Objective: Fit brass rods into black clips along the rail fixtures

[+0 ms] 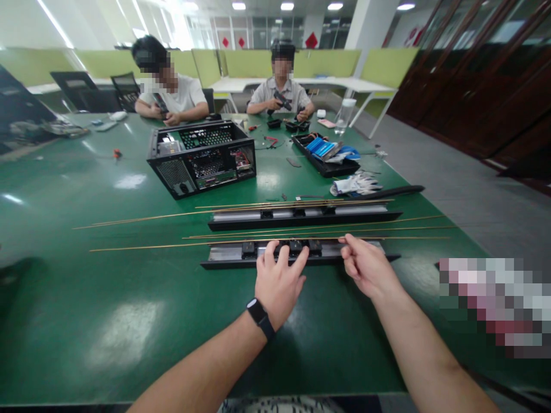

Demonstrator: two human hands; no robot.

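A thin golden rod (150, 246) is pinched by the right hand (369, 267); black blocks (295, 246) are spanned by the spread left hand (279, 284).

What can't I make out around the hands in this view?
Head view:
Near rail: partly hidden behind the left hand.
Whether the right hand grips a thin rod: obscured by its curled fingers.
Fine detail on the black blocks: too small.
Both forearms: cut off by the bottom edge.
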